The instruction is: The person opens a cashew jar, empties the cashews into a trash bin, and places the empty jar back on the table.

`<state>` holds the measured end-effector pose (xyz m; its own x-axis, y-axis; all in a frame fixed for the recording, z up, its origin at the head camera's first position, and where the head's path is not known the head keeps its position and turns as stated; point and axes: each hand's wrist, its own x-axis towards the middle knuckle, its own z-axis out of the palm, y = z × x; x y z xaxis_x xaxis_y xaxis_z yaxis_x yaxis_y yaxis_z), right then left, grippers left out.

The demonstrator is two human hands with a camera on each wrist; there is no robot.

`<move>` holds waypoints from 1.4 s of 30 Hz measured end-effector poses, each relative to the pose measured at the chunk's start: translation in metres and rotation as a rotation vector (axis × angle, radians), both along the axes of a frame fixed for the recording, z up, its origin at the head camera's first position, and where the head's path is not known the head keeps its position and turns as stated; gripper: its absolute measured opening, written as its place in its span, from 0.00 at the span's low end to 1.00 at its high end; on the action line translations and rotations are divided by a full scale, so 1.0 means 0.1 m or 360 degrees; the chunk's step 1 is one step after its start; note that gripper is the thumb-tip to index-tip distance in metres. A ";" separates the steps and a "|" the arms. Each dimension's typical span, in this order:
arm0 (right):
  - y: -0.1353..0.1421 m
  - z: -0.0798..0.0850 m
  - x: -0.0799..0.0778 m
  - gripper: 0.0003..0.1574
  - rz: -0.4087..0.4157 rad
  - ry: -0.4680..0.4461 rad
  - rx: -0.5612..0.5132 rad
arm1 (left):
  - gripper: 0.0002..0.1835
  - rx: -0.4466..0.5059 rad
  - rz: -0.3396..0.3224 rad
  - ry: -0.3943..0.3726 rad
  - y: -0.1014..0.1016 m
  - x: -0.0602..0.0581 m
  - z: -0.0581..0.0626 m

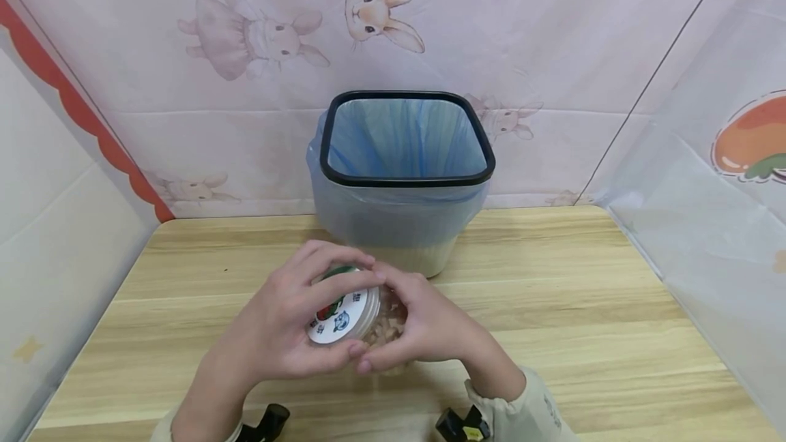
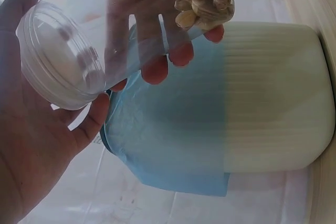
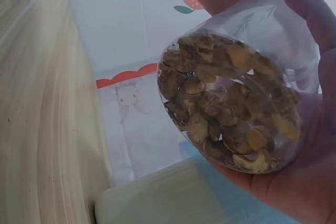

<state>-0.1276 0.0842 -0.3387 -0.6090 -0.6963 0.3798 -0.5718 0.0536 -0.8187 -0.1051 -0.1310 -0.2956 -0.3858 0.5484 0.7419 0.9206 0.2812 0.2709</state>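
Observation:
A clear plastic jar (image 1: 390, 322) is held tilted between both hands, off the table. Its round lid (image 1: 344, 318) bears a white label with coloured prints and faces the left side. My left hand (image 1: 282, 319) grips around the lid, thumb and fingers curled along its edge. Around the jar's body my right hand (image 1: 432, 322) is wrapped. Brown dried pieces, mushroom-like in look, (image 3: 220, 108) lie at the jar's bottom in the right wrist view. In the left wrist view, the jar's upper part (image 2: 113, 30) is see-through, and the lid still sits on it.
Just behind the hands stands a cream bin (image 2: 278, 98) lined with a blue bag (image 1: 393, 213), which a black rim ring (image 1: 408, 181) holds. Beneath is a wooden table (image 1: 583, 319). Printed cloth walls (image 1: 245, 128) close in the back and both sides.

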 end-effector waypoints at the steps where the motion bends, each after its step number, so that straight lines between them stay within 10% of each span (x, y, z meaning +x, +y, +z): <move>1: 0.00 0.00 0.00 0.57 0.0009 -0.0001 -0.0007 | 0.26 0.0006 -0.0004 0.0004 0.00 0.00 0.00; 27: -0.07 0.00 0.04 0.57 -0.0205 0.0150 0.0029 | 0.23 0.0038 0.0093 0.0015 0.00 -0.04 -0.01; 42: -0.02 0.00 0.02 0.56 0.0013 -0.0049 -0.0010 | 0.25 0.0009 -0.0047 -0.0032 -0.01 -0.01 -0.01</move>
<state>-0.1258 0.0818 -0.3391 -0.6147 -0.6990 0.3654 -0.5469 0.0438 -0.8361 -0.1063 -0.1318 -0.2964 -0.3844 0.5555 0.7374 0.9228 0.2522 0.2911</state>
